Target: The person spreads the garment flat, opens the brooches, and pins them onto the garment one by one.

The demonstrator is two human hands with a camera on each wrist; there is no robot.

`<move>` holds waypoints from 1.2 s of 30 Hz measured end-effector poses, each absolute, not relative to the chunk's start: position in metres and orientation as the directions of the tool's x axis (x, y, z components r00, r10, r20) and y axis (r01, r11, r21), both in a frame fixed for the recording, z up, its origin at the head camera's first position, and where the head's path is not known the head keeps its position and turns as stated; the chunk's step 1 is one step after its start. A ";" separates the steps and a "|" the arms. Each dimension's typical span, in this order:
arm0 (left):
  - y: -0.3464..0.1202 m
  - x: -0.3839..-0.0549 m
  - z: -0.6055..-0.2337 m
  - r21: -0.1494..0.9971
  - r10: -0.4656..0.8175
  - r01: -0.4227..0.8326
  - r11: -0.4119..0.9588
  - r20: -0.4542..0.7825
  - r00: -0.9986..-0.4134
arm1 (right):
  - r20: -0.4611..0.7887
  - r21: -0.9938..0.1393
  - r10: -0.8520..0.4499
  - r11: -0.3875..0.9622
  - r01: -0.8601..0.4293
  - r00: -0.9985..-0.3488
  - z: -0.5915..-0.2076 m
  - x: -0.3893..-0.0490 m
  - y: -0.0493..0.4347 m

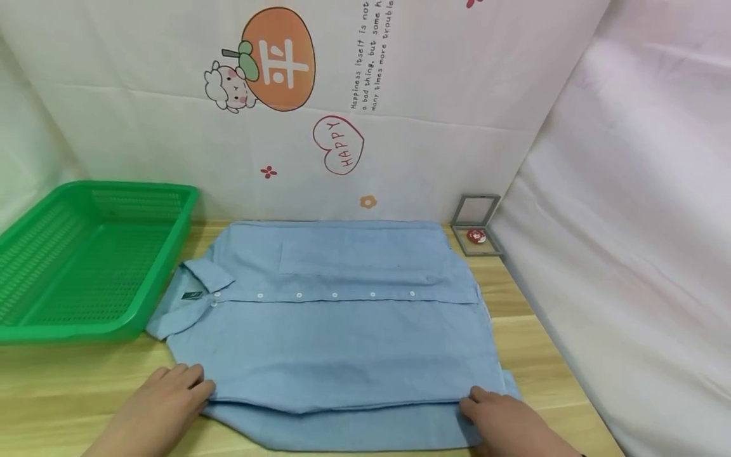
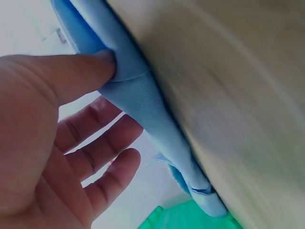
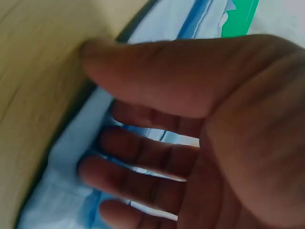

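Two of my hands meet the near side of a light blue shirt (image 1: pixel 342 349) that lies on the wooden table (image 1: pixel 548 381) in front of me. My left hand (image 1: pixel 162 406) pinches its edge near the collar end: the thumb (image 2: pixel 81 71) presses the cloth, while three fingers (image 2: pixel 116 174) sit loosely spread apart. My right hand (image 1: pixel 508 419) is at the near edge toward the hem end, fingertips on the cloth; whether my thumb clamps it I cannot tell. Between my hands, the upper layer ends in a slightly bowed line, with a strip of the same blue showing below it. Past that, the shirt lies mostly smooth, faintly rippled, its white buttons (image 1: pixel 334 295) in a row from left to right. The collar (image 1: pixel 208 276) points left, spread around a dark label (image 1: pixel 191 295), just beside a green basket (image 1: pixel 165 266). At the far right corner, a small grey case (image 1: pixel 485 254) with its lid raised holds something round and red, before a printed white cloth (image 1: pixel 428 158).
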State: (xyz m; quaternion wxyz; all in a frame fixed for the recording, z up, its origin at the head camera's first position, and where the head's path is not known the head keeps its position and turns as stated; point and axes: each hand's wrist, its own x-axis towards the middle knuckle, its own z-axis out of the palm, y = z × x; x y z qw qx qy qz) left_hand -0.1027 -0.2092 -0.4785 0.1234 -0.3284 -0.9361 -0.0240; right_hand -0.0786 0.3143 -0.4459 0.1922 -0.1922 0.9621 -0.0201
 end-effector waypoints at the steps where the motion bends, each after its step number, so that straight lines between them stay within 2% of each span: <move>1: -0.210 -0.103 -0.479 -0.041 0.609 0.619 0.784 0.240 -0.756 | -0.375 -0.083 -0.339 0.939 -0.333 -0.863 -0.447 -0.078 0.314; 5: -0.212 -0.102 -0.480 -0.059 0.607 0.613 0.788 0.240 -0.758 | -0.383 -0.024 -0.279 0.956 -0.292 -0.881 -0.452 -0.077 0.319; 11: -0.203 -0.101 -0.474 -0.032 0.575 0.583 0.812 0.212 -0.790 | -0.391 -0.023 -0.294 0.951 -0.310 -0.872 -0.455 -0.075 0.329; 18: -0.182 -0.107 -0.471 -0.058 0.669 0.676 0.735 0.229 -0.707 | -0.370 -0.012 -0.279 0.955 -0.296 -0.886 -0.460 -0.074 0.328; 23: -0.175 -0.103 -0.472 -0.055 0.625 0.628 0.776 0.195 -0.756 | -0.369 -0.031 -0.273 0.959 -0.282 -0.888 -0.457 -0.069 0.333; 30: -0.171 -0.102 -0.474 -0.031 0.543 0.543 0.839 0.109 -0.832 | -0.381 -0.151 -0.258 0.965 -0.216 -0.888 -0.454 -0.059 0.336; 36: -0.174 -0.105 -0.475 -0.024 0.500 0.499 0.866 0.062 -0.864 | -0.416 -0.064 -0.115 0.993 -0.097 -0.902 -0.457 -0.057 0.335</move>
